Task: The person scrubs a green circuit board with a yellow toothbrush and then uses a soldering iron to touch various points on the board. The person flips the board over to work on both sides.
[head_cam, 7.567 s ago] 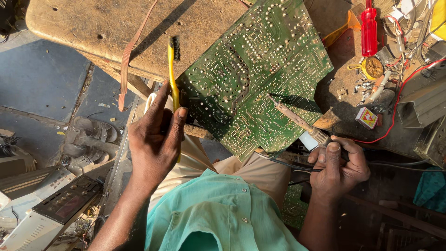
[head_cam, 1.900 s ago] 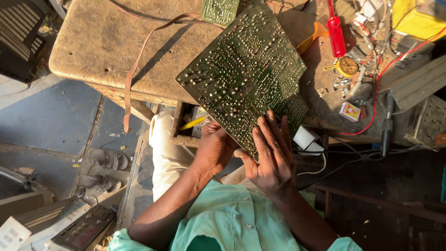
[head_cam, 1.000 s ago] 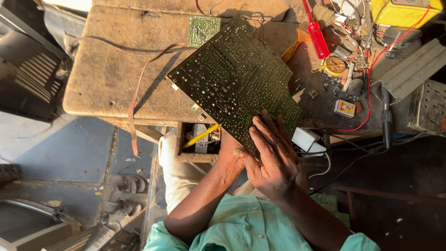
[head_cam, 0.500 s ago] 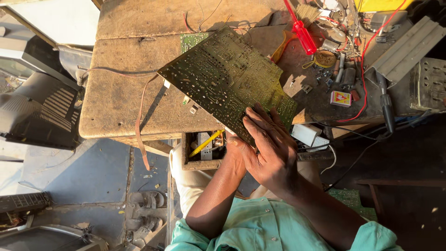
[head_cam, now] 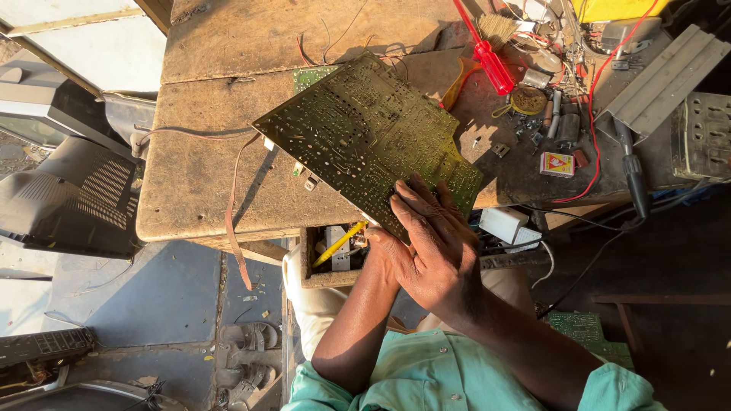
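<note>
Circuit board (head_cam: 365,141) on workbench (head_cam: 198,175), screwdriver (head_cam: 487,57) right of it, drawer (head_cam: 331,255) below

The right hand (head_cam: 434,243) lies flat, fingers spread and extended forward. The left hand (head_cam: 381,242) sits mostly hidden beneath it, forearms crossing at the wrists.

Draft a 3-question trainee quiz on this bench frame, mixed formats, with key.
1. True or false: the right hand lies flat on the solder side of the green circuit board.
2. Multiple choice: the red-handled screwdriver lies A) in the open drawer, B) on the wooden workbench beyond the board, C) on the floor.
3. Fill in: the yellow-handled tool sits in the open ____ under the bench edge, by the left hand.

Key: 1 true; 2 B; 3 drawer.
</note>
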